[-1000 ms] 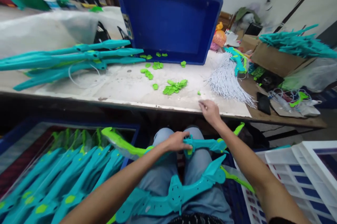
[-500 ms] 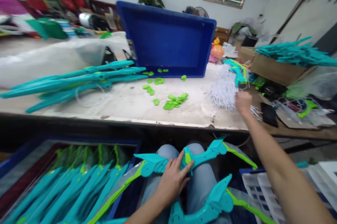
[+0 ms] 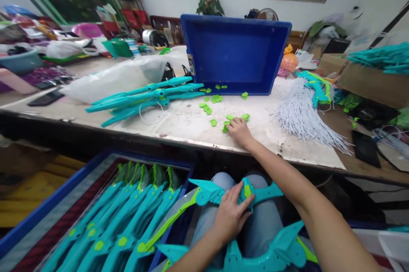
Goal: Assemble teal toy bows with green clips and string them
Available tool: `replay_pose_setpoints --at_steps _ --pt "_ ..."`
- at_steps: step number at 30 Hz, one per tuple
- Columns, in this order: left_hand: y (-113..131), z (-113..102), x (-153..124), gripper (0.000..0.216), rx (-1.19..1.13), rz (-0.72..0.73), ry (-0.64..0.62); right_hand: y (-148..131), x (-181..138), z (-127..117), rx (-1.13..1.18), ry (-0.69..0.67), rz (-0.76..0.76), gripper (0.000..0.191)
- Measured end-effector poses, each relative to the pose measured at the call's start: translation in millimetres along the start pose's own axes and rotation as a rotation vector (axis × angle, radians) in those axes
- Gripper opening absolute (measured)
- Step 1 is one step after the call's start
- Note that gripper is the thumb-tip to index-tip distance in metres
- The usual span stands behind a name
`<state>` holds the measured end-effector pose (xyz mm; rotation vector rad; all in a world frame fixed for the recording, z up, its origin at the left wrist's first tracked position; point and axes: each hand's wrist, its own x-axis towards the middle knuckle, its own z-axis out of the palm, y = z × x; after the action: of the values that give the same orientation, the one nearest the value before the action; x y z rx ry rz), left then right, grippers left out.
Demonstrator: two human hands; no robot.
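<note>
My left hand point(image 3: 230, 210) is wrapped around the middle of a teal plastic toy bow point(image 3: 209, 195), which lies across my lap. A small green piece sits on the bow's centre between my thumb and fingers. On the table, my right hand point(image 3: 240, 132) reaches into a small pile of green plastic pieces point(image 3: 245, 117), fingertips curled down and closed on one; the hand partly covers the pile. A second teal bow point(image 3: 271, 256) rests lower on my lap, nearer my body.
Several finished-looking bows stand in a blue crate point(image 3: 105, 159) at the left. A tipped blue bin point(image 3: 236, 54) stands at the table's back. Teal bow parts point(image 3: 153, 95) lie left of it. White strings point(image 3: 298, 114) spread at the right, beside a dark phone-like slab point(image 3: 366, 148).
My right hand has moved left from the white strings to the green pieces. My left hand keeps its grip on the bow. The view has turned left.
</note>
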<state>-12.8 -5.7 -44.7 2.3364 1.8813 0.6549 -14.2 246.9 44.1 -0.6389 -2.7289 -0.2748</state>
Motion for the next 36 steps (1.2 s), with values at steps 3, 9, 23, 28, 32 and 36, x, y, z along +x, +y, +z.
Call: replay_pose_setpoints --at_steps 3,9,23,28,32,36 --pt "7.4 -12.7 -10.8 0.038 -0.079 -0.021 0.064 14.9 -20.4 -10.1 -0.053 -0.005 0.106 0.022" --pt "28.9 -19.8 -84.1 0.050 -0.208 -0.278 -0.289 50.2 -102.9 -42.1 -0.131 -0.052 0.205 0.024" --pt "12.8 -25.1 -15.7 0.059 -0.772 -0.533 -0.631 102.6 -141.6 -38.5 0.361 -0.148 0.126 0.027" --pt "-1.0 -22.2 -18.0 0.066 -1.017 -0.556 -0.707 95.7 -141.5 -47.6 0.316 -0.116 0.151 0.023" --pt "-4.0 -19.8 -23.4 0.057 -1.150 -0.648 -0.736 23.3 -172.3 -68.7 0.495 0.039 0.100 0.023" --pt "-4.3 -17.9 -21.8 0.055 -1.300 -0.733 -0.738 -76.5 -235.9 -78.3 0.710 -0.089 -0.112 0.020"
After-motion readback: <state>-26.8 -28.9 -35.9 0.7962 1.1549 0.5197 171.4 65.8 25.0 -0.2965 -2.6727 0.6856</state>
